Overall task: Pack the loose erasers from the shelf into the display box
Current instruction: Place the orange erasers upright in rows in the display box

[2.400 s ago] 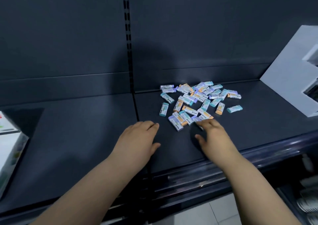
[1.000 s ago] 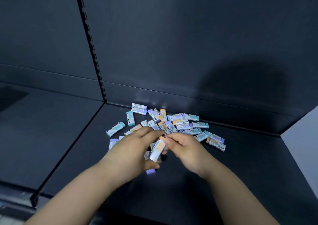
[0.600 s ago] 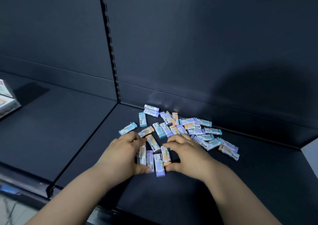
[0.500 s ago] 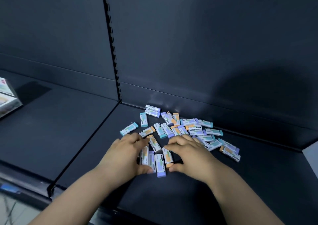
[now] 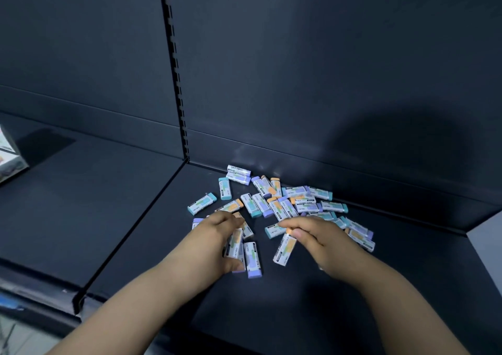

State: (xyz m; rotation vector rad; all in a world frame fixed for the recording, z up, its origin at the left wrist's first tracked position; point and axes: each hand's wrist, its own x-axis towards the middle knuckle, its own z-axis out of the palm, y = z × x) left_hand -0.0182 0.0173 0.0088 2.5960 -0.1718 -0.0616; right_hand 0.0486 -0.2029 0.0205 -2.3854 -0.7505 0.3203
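Observation:
Several loose erasers (image 5: 282, 202) in white sleeves with teal, purple and orange ends lie in a pile on the dark shelf (image 5: 271, 300), near its back wall. My left hand (image 5: 214, 243) curls around a small stack of erasers (image 5: 235, 243) at the pile's near edge, with a purple-ended eraser (image 5: 253, 259) lying beside it. My right hand (image 5: 317, 238) pinches one orange-ended eraser (image 5: 285, 248) by its top end, lifted and tilted above the shelf. The display box is mostly out of view.
A slotted upright (image 5: 176, 83) splits the dark back panel. A light box edge (image 5: 11, 159) shows at far left on the neighbouring shelf, and a pale surface (image 5: 489, 235) cuts in at far right. The shelf's front lip (image 5: 40, 292) runs along the lower left.
My right hand has lifted one orange-ended eraser away from the row beside my left hand and drawn it to the right. My left hand keeps its grip on its erasers.

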